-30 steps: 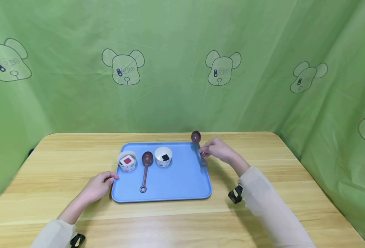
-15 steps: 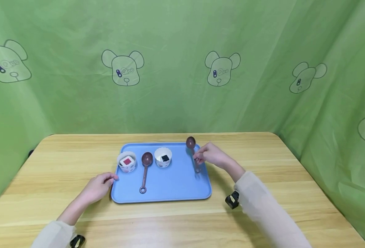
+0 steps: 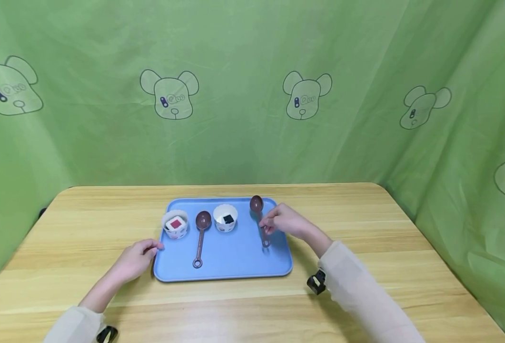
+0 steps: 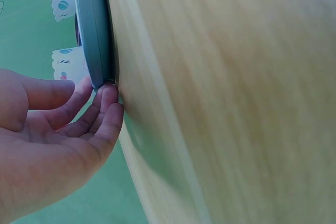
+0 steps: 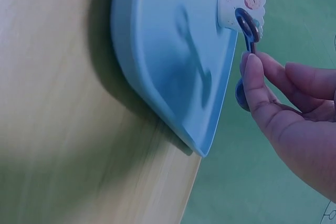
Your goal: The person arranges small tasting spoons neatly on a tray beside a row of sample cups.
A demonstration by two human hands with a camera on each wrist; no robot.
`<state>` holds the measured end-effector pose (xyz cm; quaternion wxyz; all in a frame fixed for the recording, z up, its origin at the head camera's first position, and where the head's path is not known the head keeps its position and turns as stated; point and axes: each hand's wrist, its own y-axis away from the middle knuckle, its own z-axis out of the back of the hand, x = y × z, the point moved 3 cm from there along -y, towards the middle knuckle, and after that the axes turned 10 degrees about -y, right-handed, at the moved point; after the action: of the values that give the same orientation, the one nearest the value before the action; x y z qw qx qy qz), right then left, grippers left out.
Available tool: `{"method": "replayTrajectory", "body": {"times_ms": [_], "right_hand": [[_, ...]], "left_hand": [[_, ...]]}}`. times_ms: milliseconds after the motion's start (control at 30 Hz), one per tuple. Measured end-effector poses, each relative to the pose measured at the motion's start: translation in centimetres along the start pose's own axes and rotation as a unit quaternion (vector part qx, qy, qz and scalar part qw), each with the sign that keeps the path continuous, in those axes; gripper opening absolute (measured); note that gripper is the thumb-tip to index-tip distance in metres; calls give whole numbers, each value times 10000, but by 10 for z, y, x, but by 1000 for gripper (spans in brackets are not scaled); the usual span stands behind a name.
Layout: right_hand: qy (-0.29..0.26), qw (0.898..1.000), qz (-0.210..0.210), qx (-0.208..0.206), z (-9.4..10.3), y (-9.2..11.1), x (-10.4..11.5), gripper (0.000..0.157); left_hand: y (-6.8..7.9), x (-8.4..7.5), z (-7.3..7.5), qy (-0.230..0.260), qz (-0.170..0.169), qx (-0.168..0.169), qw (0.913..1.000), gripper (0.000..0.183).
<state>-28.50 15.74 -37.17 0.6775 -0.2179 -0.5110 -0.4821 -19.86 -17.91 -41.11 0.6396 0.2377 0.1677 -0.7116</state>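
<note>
My right hand (image 3: pixel 284 221) pinches a brown spoon (image 3: pixel 256 204) by its handle, over the right part of the blue tray (image 3: pixel 243 262). In the right wrist view the spoon (image 5: pixel 248 24) hangs clear of the tray and casts a shadow on it. My left hand (image 3: pixel 135 259) is at the tray's left edge; in the left wrist view its bent fingers (image 4: pixel 107 114) grip round the rim, the thumb apart from it. Another brown spoon (image 3: pixel 203 220) lies on the tray between two patterned paper cups. The left cup (image 3: pixel 177 232) holds a white block with a red square, the other cup (image 3: pixel 225 226) a white one with black.
The tray lies on a wooden table (image 3: pixel 218 314). Behind and beside it hangs a green curtain (image 3: pixel 243 147) printed with bear heads. A black wrist device (image 3: pixel 316 282) hangs below my right sleeve.
My right hand has carried the spoon left and toward me, from over the tray's right rim to inside the tray's outline. My left hand, the cups and the other spoon have stayed in place.
</note>
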Motion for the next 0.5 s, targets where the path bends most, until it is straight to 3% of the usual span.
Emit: {"method": "replayTrajectory", "body": {"times_ms": [500], "right_hand": [[-231, 9996, 63, 137, -13, -1, -1, 21]], "left_hand": [[0, 0, -1, 9, -6, 15, 10000, 24]]}}
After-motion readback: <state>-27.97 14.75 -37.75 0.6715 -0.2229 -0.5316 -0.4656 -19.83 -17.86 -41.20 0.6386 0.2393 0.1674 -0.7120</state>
